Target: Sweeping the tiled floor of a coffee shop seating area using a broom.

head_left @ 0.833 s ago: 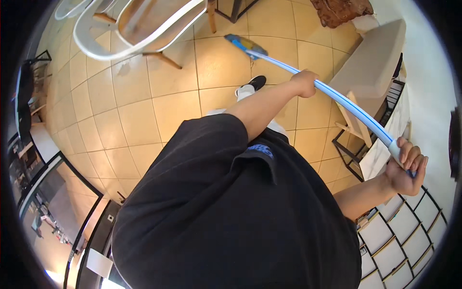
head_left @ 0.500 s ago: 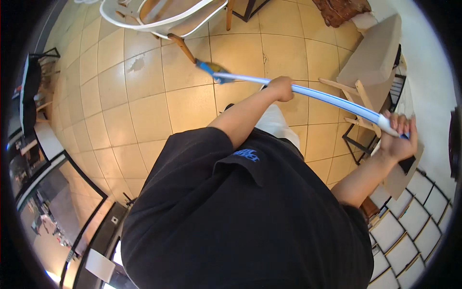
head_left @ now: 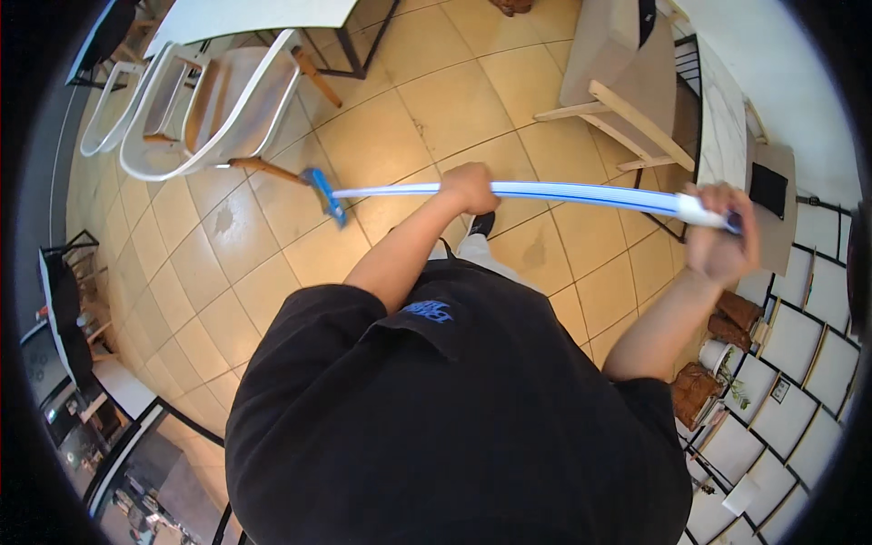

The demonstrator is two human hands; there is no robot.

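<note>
A long broom with a white and blue striped handle [head_left: 581, 193] stretches across in front of me. Partway along the handle, my left hand [head_left: 469, 187] is closed around it. My right hand [head_left: 722, 232] grips the white end piece at the far right, its fingers curled over the top. The blue broom head [head_left: 324, 198] is down on the tiled floor, beside the wooden leg [head_left: 268, 171] of a white chair [head_left: 182, 173]. Whether the head touches that leg, I cannot tell. The underside of the head is hidden.
A white table [head_left: 245, 18] stands at the far left behind the chairs. At the right are a beige armchair [head_left: 604, 64] with pale wooden legs and a marble-look table [head_left: 727, 109]. Brown bags [head_left: 695, 395] and a potted plant [head_left: 715, 354] sit near the white-panelled wall [head_left: 781, 413].
The broom head has moved left and nearer to me, past the chair leg. Both hands have shifted left with the handle, and my view has turned, bringing more of the chairs in.
</note>
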